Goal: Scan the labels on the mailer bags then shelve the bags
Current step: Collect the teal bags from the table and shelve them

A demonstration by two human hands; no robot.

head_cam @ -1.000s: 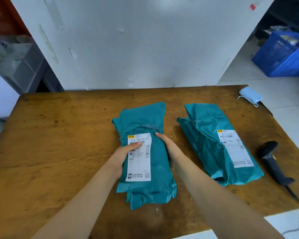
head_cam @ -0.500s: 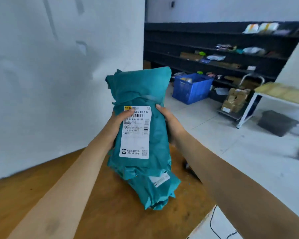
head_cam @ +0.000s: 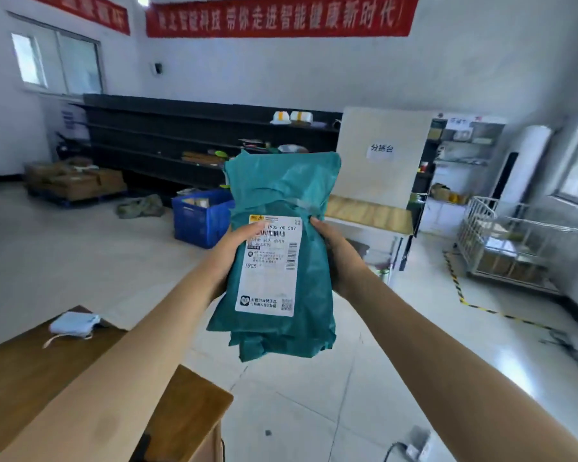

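I hold a stack of teal mailer bags (head_cam: 301,195) upright in front of me, over the floor. The front bag carries a white shipping label (head_cam: 271,271) facing me. My left hand (head_cam: 234,251) grips the stack's left edge, thumb on the label's top corner. My right hand (head_cam: 337,255) grips the right edge, fingers behind the bags. Long dark shelves (head_cam: 167,141) run along the far wall, mostly bare, with a few items on them.
The wooden table's corner (head_cam: 187,405) is at lower left with a pale blue mask (head_cam: 74,323) on it. A blue crate (head_cam: 201,216) stands on the floor ahead. A wooden sorting table (head_cam: 367,211), a metal cage trolley (head_cam: 514,248) and cardboard boxes (head_cam: 77,181) stand around the open tiled floor.
I lifted the bags off the table and turned right, away from it. The view now faces the room and the shelves; the scanner is out of view.
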